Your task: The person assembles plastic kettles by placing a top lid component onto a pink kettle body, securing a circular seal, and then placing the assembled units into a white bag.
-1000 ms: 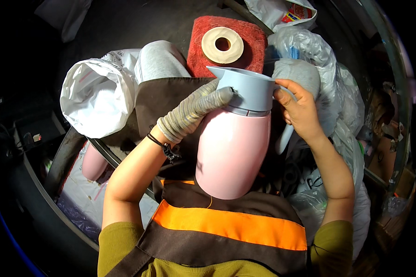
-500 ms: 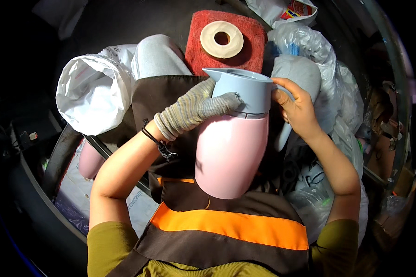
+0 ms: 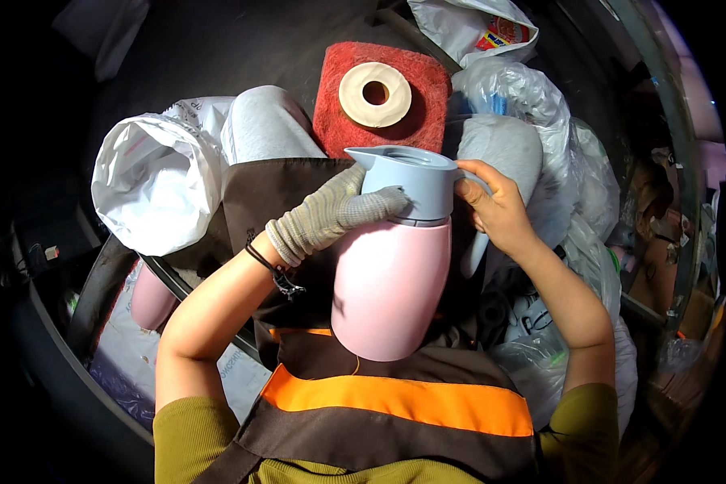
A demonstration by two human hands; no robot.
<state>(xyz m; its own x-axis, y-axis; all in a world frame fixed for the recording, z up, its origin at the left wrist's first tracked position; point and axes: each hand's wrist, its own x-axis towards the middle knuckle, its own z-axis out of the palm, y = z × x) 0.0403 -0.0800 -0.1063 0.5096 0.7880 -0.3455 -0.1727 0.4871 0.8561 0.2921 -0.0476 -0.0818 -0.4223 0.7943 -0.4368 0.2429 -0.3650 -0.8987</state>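
The pink plastic thermos jug with a pale blue top (image 3: 395,266) stands upright on the person's lap; the left hand (image 3: 331,214), in a grey knitted glove, presses on the blue collar; the bare right hand (image 3: 496,210) is closed around the handle; a red square sponge pad (image 3: 427,89) carrying a tape roll (image 3: 375,94) lies beyond.

We count one pink jug (image 3: 391,290) at frame centre, one tape roll (image 3: 375,94) and one red pad (image 3: 427,77) at top, one white sack (image 3: 153,185) upper left, two hands.
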